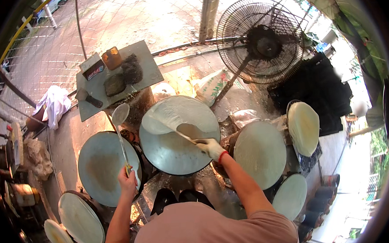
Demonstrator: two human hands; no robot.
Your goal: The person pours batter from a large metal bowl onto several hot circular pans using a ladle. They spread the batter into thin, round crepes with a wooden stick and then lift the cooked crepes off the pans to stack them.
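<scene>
A long-handled ladle [123,145] is in my bare left hand [128,183], its bowl raised past the far edge of the left round griddle [92,182]. My right hand [211,148], in a white glove with a red cuff, grips the handle of a wooden batter spreader [184,136]. The spreader reaches over the middle griddle [174,157]. Pale wet batter [178,108] covers the far part of that griddle, around a bare patch near the stick. Its near part is bare dark metal. The spreader's far end blends into the batter.
Pale rounds cover the right griddle [260,155] and the lower right griddle [291,196]. More pale rounds [81,220] lie at lower left; a stack of flatbreads [304,129] stands at right. Beyond are a large fan [260,41] and a grey board [146,75] holding brushes and a brown container.
</scene>
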